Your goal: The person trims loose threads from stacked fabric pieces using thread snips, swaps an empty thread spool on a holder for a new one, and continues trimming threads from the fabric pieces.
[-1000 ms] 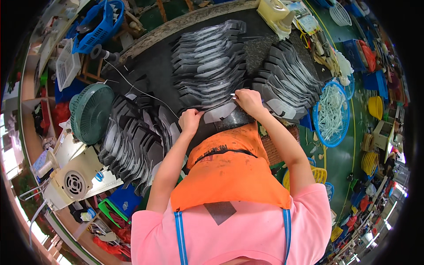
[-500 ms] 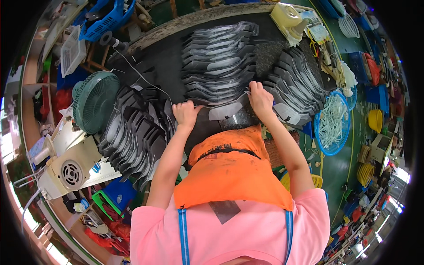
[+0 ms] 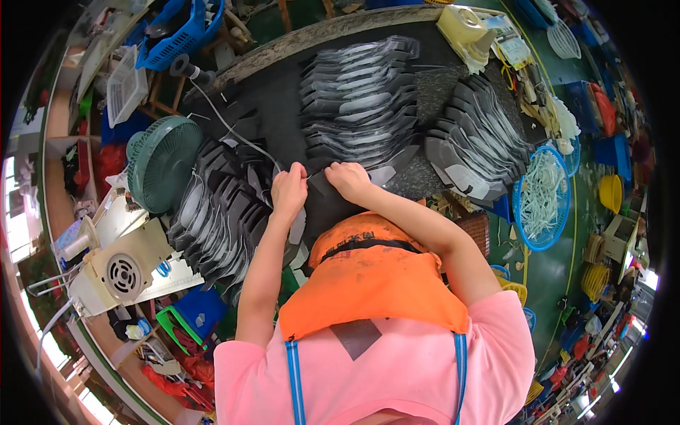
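Left of centre, thin dark pieces [image 3: 219,223] with pale patches overlap in a slanting row. Mid-frame, the left hand [image 3: 290,190] and right hand [image 3: 348,181] curl their fingers near each other; whether they grip anything is hidden. Upper centre, the middle stack's [image 3: 358,106] curved pieces run lengthwise left to right.

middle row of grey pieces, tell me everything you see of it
The middle row of grey pieces holds many thin sheets, dark grey with paler panels, overlapping like shingles. They look like fabric or foam. It lies on the dark tabletop, stretching toward the far edge, between a left pile and a right pile. The right hand is by its near end; contact is unclear.
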Motion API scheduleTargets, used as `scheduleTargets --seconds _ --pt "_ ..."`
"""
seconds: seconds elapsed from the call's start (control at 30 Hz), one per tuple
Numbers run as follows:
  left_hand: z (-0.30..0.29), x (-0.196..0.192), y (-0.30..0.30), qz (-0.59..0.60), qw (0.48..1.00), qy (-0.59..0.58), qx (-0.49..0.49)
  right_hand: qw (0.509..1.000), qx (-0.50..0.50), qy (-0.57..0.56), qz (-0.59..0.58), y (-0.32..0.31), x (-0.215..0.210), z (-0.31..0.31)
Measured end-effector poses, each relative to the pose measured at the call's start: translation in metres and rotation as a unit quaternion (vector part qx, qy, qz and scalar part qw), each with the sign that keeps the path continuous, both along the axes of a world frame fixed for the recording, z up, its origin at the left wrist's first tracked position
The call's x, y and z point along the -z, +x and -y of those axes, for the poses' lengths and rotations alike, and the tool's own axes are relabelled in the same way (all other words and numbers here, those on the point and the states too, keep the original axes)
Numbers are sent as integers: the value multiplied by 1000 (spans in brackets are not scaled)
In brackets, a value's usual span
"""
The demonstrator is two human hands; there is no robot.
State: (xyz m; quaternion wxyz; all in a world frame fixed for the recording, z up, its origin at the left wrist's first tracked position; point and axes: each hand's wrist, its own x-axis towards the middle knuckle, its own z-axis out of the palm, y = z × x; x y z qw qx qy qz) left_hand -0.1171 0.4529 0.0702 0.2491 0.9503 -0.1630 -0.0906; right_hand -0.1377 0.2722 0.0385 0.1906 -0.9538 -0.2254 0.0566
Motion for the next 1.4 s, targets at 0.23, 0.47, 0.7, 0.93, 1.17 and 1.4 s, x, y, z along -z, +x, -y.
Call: scheduleTargets --seconds 0.23,0.47,0.7,0.93,1.17,1.4 --pt "34 -41 -12 -256 938 -231 -28 792 207 391 -421 -17 -43 36" --pt "59 -41 26 16 990 -102 91 889 344 273 -128 -13 -35 91" --pt "53 -23 -2 -415 878 -239 15 948 305 54 -75 -20 -50 120" --pt "60 2 18 -140 985 -100 -21 965 260 -4 18 -12 -40 117" --pt "53 -10 51 9 970 219 104 957 279 -67 42 21 -52 133" --pt "10 -49 62 -203 979 -4 -19 991 65 101 62 13 -32 19"
